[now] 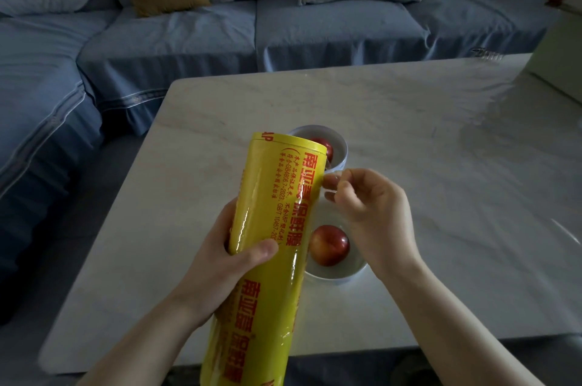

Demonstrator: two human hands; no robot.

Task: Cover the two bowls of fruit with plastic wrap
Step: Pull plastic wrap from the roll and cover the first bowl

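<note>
left hand (233, 256) grips the roll of plastic wrap (274, 228) around its middle, the roll tilted above the counter (441, 165). right hand (371, 212) has curled fingers pinching what appears to be the film edge (334, 178) at the roll's right side. near bowl (333, 278) sits below the right hand and far bowl (343, 155) behind the roll's top end, one red fruit in each, neither visibly covered. judgement: hold the roll steady, peel the edge evenly, and draw enough film to overlap a rim.
</note>
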